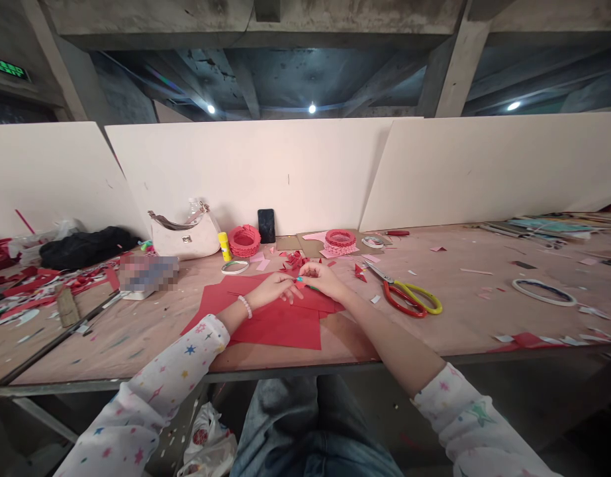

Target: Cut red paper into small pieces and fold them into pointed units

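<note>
My left hand (275,289), with a beaded bracelet on its wrist, is over the red paper sheets (285,331). Its thumb and forefinger come together while the other fingers hang loosely. Close against it, my right hand (323,278) is closed in a pinch. A tiny blue-green spot (299,279) shows between the fingertips; what they hold is too small to make out. Just behind the hands lies a cluster of folded red paper pieces (294,260). Scissors (409,296) with red and yellow handles lie to the right of my right hand.
Behind stand a glue stick (224,246), a red paper ring (244,240), a second ring (340,239), a phone (266,226) and a handbag (186,235). Tape rolls (544,292) and paper scraps lie about. A white board (245,172) closes off the table's back.
</note>
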Tool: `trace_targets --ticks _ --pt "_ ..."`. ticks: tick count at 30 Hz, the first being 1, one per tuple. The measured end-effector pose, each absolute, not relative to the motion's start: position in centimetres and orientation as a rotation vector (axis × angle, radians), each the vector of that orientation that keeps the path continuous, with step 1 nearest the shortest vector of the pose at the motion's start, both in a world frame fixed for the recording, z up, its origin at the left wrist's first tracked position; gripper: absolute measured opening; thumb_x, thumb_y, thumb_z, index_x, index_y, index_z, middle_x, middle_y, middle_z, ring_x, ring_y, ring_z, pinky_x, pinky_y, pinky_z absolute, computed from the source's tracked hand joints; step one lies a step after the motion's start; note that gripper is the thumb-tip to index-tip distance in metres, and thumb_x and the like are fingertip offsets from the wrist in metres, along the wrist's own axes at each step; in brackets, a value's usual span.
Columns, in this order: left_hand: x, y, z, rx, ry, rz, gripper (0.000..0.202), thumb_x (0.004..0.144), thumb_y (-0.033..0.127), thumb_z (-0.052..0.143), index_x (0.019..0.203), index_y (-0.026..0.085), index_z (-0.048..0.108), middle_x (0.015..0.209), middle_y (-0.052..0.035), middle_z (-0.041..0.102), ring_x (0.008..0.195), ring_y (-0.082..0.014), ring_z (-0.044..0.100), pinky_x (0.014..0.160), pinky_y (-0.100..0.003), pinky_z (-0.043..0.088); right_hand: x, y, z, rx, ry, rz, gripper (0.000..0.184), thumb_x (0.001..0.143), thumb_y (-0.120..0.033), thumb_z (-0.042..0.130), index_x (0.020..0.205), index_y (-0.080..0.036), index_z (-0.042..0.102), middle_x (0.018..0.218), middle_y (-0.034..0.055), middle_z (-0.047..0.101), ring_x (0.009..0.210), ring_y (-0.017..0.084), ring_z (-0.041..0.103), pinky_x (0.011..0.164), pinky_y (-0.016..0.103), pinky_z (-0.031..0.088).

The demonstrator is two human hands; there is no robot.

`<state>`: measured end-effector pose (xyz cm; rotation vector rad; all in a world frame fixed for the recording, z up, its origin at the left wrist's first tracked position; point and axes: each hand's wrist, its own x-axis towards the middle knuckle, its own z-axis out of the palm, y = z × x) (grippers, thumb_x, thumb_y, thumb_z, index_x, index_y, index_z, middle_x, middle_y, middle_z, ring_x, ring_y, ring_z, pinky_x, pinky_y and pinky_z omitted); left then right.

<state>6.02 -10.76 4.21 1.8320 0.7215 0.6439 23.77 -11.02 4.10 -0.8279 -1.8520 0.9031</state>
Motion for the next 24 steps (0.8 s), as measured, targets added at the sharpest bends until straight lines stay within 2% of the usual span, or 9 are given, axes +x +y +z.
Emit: trace_targets --ticks 6,11,16,24 --pt "6.08 -10.74 4.21 1.886 0.736 0.642 0.025 0.079 0.029 0.036 0.077 0.010 0.053 0.080 -0.0100 0.065 0.051 -0.0083 0.056 0.048 -0.018 0.038 23.73 -11.02 4.05 -0.835 -1.838 0.932 0.014 0.066 -0.027 0.056 0.073 -0.016 0.052 0.071 -0.0011 0.051 0.065 0.011 0.048 0.062 0.025 0.038" --pt "6.28 -10.71 4.19 1.963 0.755 0.717 0.019 0.076 0.021 0.037 0.069 0.011 0.052 0.073 -0.0078 0.066 0.047 -0.0081 0.054 0.044 -0.017 0.037 23.72 -11.17 4.00 -0.834 -1.860 0.938 0.015 0.069 -0.028 0.053 0.077 -0.016 0.054 0.076 0.0003 0.053 0.070 0.012 0.049 0.065 0.024 0.038" --pt "6.50 -10.77 4.14 2.025 0.799 0.759 0.019 0.072 0.016 0.036 0.060 0.011 0.050 0.065 -0.0056 0.065 0.043 -0.0080 0.053 0.045 -0.018 0.039 23.68 -11.37 3.97 -0.862 -1.901 0.963 0.016 0.071 -0.031 0.051 0.069 -0.015 0.055 0.069 -0.0002 0.053 0.067 0.012 0.048 0.062 0.024 0.036" --pt "6.62 -10.85 4.16 2.114 0.843 0.780 0.022 0.070 0.015 0.036 0.058 0.011 0.054 0.056 -0.0031 0.062 0.042 -0.0083 0.052 0.044 -0.018 0.041 23.99 -10.49 3.60 -0.925 -1.805 0.948 0.019 0.066 -0.033 0.058 0.063 -0.014 0.055 0.063 -0.0007 0.051 0.058 0.010 0.045 0.057 0.023 0.033"
